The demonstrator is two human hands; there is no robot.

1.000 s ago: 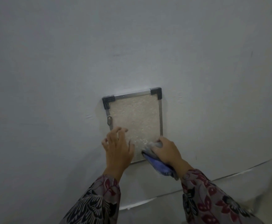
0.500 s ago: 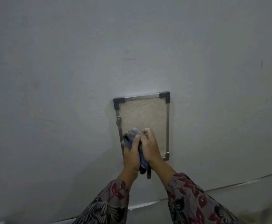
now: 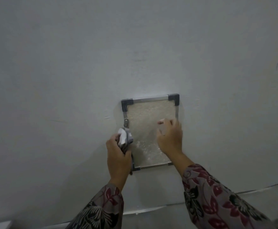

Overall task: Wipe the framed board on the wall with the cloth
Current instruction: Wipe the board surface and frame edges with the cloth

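Nearest to you, your patterned sleeves point(image 3: 217, 200) reach up toward the wall. Your left hand point(image 3: 118, 156) is closed around the bunched cloth point(image 3: 125, 137), holding it against the left rail of the framed board point(image 3: 149, 129), just below the small metal hanger tab point(image 3: 126, 122). Your right hand point(image 3: 170, 138) holds nothing; its fingers are loosely curled and rest on or just over the right half of the panel. It is blurred, so you cannot be sure it is touching.

The board hangs on the grey wall point(image 3: 69, 63), with black corner caps at the top and a pale textured panel inside a thin metal frame.

Mind these risks. The cloth sits close to the hanger tab, and a fold could likely snag on it and tug the frame sideways. If the board hangs only by that fitting, an upward stroke could lift it off. That is a judgement, since the mounting is hidden. A loose right hand will not brace the frame against the push. The lower panel looks speckled, so missed patches there are possible.

No brand, label or writing can be read anywhere.
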